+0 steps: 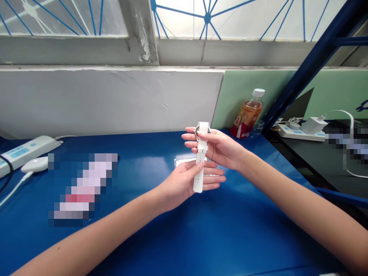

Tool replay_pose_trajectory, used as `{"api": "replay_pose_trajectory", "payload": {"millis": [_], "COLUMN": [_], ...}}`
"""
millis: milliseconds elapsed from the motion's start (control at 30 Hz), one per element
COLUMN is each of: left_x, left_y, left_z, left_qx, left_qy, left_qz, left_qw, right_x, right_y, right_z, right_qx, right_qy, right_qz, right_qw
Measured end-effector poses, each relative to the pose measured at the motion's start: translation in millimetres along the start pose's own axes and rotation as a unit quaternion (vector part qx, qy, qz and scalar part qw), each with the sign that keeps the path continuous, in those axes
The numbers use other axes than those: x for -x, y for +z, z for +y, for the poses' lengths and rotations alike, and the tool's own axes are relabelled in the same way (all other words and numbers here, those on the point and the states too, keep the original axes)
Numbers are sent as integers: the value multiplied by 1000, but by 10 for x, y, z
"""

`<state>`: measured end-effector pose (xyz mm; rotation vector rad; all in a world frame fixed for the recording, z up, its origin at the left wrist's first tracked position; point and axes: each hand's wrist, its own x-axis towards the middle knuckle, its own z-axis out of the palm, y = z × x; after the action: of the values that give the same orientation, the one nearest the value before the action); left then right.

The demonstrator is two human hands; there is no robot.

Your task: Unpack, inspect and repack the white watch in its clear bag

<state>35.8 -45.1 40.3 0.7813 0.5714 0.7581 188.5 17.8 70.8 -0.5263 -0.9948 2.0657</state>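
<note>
Both hands hold a white wristwatch (pixel 198 180) upright above the blue table (pixel 138 237). Its strap hangs down, with a row of small holes and a white buckle. My right hand (pixel 222 147) grips the upper part near the watch case, thumb across the strap and fingers behind it. Lower down, my left hand (pixel 179 182) pinches the strap with the thumb on its front, fingers stretched out behind. The watch's face is turned away or hidden. Behind the hands, a white item with a shiny edge (pixel 179 161) lies on the table, mostly covered.
A drink bottle (pixel 247 115) with a white cap leans near the green panel. Power strips lie at left (pixel 31 151) and right (pixel 299 132), with plugs and cables. A pixelated flat object (pixel 86 184) rests on the left. A blue metal post (pixel 304 61) slants at right.
</note>
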Motion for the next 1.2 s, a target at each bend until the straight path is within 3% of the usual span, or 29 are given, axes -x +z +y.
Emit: {"api": "replay_pose_trajectory", "payload": {"millis": [133, 267, 400, 567, 633, 767, 900, 1000, 1200], "left_x": [-4, 16, 60, 39, 11, -24, -19, -9, 9], "left_y": [-44, -66, -67, -95, -111, -115, -113, -134, -147], "left_z": [27, 82, 121, 97, 88, 102, 90, 46, 11], "left_qx": [-4, -17, -17, -3, 3, -24, -59, -99, -133], "left_qy": [-6, -2, 28, 60, 68, 87, 87, 82, 105], "left_qz": [-11, 4, -24, 9, 26, 20, 31, 19, 16], "left_qw": [1000, 1000, 999, 998, 997, 996, 994, 991, 985], "right_x": [4, -32, -76, -86, -81, -66, -31, -9, -40], "right_y": [3, -9, -39, -75, -77, -59, -30, -15, -4], "right_z": [20, -6, -71, -82, -41, 81, 145, 151, 181], "right_qx": [8, -23, -75, -87, -50, 126, 294, 352, 192], "right_qy": [-20, -31, -71, -126, -142, -175, -212, -221, -142], "right_qz": [23, 90, 145, 147, 132, 96, 107, 112, 63], "right_qw": [1000, 995, 984, 977, 980, 972, 926, 902, 969]}}
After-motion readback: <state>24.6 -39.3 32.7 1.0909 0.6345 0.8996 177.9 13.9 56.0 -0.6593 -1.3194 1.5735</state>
